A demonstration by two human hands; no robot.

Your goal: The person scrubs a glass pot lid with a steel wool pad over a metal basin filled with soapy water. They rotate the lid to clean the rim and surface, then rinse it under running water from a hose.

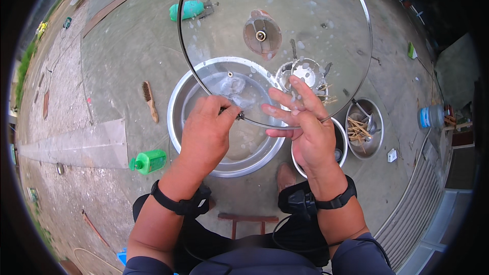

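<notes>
A large round glass lid with a steel rim (369,26) is tilted in front of me, its glass spotted with drops or suds. A brass-coloured ring (261,35) marks its middle, and a small metal vent (230,74) sits nearer the rim. My left hand (206,133) pinches a dark scrubber (240,115), probably steel wool, against the near rim. My right hand (315,137) holds the rim at the lower right, with fingers spread behind the glass. Below the lid stands a wide metal basin (176,122) of cloudy water.
Right of the basin are a white-rimmed bucket (344,133) and a steel bowl (381,137) holding wooden sticks. On the left lie a wire brush (151,103) and a green pump bottle (151,161). A green bottle (191,9) lies beyond; a wooden stool (248,217) is near my legs.
</notes>
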